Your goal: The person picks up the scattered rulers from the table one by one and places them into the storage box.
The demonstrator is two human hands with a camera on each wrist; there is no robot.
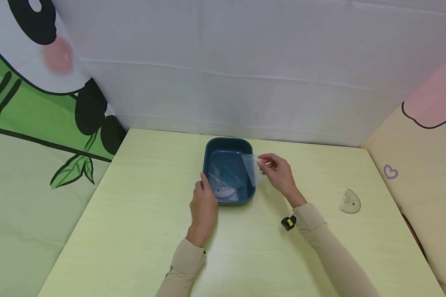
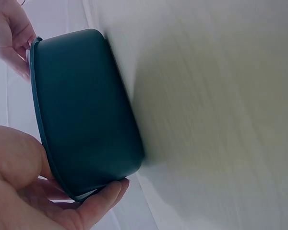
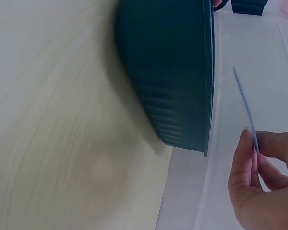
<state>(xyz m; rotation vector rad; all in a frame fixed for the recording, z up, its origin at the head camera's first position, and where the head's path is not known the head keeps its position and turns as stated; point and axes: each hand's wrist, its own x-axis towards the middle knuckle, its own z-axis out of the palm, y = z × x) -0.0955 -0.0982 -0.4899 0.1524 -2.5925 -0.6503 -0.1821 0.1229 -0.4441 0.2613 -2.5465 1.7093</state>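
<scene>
A dark blue rectangular tray (image 1: 228, 144) sits on the table, holding a clear protractor (image 1: 224, 192) and a clear straight-edged piece (image 1: 233, 178), partly overlapping. My left hand (image 1: 203, 206) grips the tray's near left side; in the left wrist view, the left hand (image 2: 19, 177) has its thumb and fingers at the rim. Over the tray's right edge, my right hand (image 1: 278, 171) pinches a clear triangular set square (image 1: 250, 169) between thumb and fingers. The right wrist view shows that set square (image 3: 246, 103) edge-on, above the rim.
Another clear protractor (image 1: 350, 202) lies on the table (image 1: 141, 214) to the right. Behind the table hangs a pale cloth wall (image 1: 245, 95), with printed cloth on both sides. A small black device (image 1: 288, 222) is at the right wrist.
</scene>
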